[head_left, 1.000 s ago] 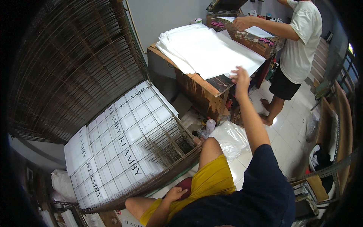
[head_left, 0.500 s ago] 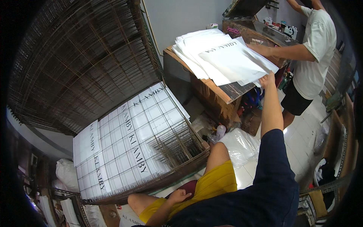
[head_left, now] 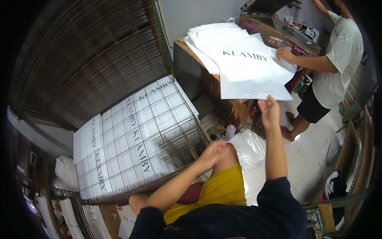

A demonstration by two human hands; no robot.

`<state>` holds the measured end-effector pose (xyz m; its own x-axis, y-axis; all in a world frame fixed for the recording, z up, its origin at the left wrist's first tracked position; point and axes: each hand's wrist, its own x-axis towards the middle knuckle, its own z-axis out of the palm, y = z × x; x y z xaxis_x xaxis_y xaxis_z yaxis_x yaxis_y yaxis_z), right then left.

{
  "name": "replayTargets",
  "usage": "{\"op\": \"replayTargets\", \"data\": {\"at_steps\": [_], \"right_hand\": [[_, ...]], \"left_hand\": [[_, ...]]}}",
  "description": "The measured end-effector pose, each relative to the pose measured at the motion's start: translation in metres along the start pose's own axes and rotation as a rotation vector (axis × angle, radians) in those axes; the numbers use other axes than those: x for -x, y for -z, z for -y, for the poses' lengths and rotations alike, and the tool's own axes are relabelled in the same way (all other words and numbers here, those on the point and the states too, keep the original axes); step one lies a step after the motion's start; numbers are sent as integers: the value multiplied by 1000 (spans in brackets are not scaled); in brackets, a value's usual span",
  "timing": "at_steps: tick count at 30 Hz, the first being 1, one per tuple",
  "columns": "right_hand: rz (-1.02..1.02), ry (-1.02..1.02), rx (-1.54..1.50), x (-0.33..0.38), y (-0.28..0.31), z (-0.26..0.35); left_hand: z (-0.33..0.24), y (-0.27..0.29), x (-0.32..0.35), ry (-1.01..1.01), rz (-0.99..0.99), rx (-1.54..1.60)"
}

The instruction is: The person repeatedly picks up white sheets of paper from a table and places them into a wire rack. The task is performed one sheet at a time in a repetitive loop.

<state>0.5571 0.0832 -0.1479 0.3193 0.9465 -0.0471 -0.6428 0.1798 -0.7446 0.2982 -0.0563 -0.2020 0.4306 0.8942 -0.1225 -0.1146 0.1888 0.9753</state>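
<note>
My right hand [head_left: 269,109] pinches the near edge of a white printed sheet [head_left: 246,77] with dark lettering, thumb and fingers together. The sheet spreads over a wooden worktable [head_left: 234,109], its near part overhanging the edge. Behind it lies a pile of white sheets [head_left: 205,36]. A co-worker's hand [head_left: 285,55] rests at the sheets' right side. My left hand [head_left: 213,154] hovers above my knee, beside the rack, its fingers curled and slightly blurred with nothing visible in them. On the left, a wire drying rack [head_left: 119,139] bears several similar printed sheets under its wire grid.
Raised wire racks [head_left: 91,59] lean up at the back left. A co-worker [head_left: 338,59] in a white shirt stands right of the table. Clear plastic wrapping [head_left: 248,147] and a pale bottle [head_left: 230,131] sit on the floor. A white sack [head_left: 65,171] lies at far left.
My right hand has drawn the sheet nearer and down over the table edge, its lettering now facing up plainly. My left hand has risen from my lap toward the knee.
</note>
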Motion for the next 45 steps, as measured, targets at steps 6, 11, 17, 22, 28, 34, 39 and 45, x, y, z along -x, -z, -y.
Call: {"op": "replayTargets", "data": {"at_steps": [6,11,17,22,28,34,39,45], "right_hand": [[-6,41,26,94,-23,-41],[335,194,258,127,-13,-87],[397,-373,-395,29,64,-152],[525,-483,-643,22,6,-104],[568,-650,-350,61,-50,-107],[741,-951,-44,109,-113,-124],[928,-1023,188,158,-162,-181],[1349,-796,391,193,-250,-161]], "left_hand": [[-72,-6,-89,27,-449,263],[-79,3,-96,-376,-669,133],[-151,34,-37,-443,-522,288],[-190,71,42,-388,-562,226],[-190,114,155,-276,-637,262],[-158,131,250,-334,-838,365],[-155,134,340,-431,-982,342],[-79,156,446,-568,-1312,388]]}}
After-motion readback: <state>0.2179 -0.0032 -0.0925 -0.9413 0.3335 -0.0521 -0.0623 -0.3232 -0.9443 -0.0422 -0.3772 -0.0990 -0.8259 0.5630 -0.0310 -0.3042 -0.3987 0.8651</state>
